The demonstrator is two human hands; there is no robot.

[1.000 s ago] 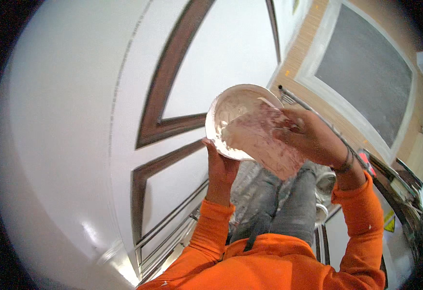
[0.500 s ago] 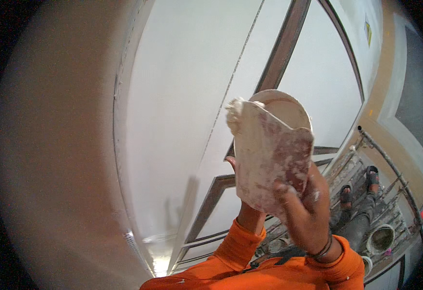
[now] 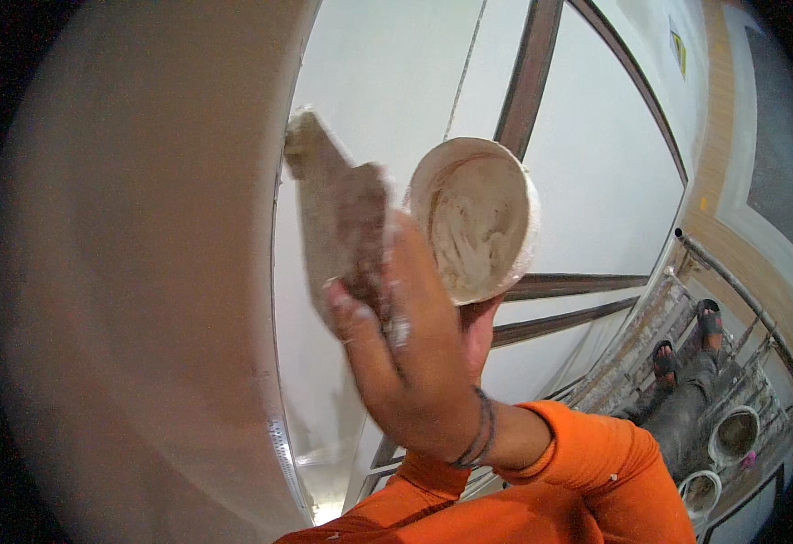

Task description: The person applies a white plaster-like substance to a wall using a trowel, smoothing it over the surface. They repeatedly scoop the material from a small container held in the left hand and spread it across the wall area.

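Observation:
My right hand [image 3: 423, 363] grips a flat putty scraper [image 3: 337, 218], its thumb on the near face and its fingers at the edge. The blade is smeared with pale filler and has a lump at its upper left corner. That corner overlaps the edge of the brown wall [image 3: 142, 272]; whether it touches is unclear. Beside it, my left hand [image 3: 481, 335] holds a round bowl [image 3: 528, 227] from below, mostly hidden behind my right wrist. Pale filler [image 3: 478, 222] coats the inside of the bowl, which is tilted toward me.
White panels with dark wooden strips [image 3: 528, 82] lie beyond my hands. At lower right is a plank platform with a metal rail [image 3: 727, 281]. Legs in dark trousers [image 3: 686, 408] and sandals show there. Two buckets [image 3: 714, 440] [image 3: 686, 485] stand beside them.
The scraper in my right hand has moved left, away from the bowl toward the brown wall. The bowl's inside has come into view, and my left thumb is now hidden.

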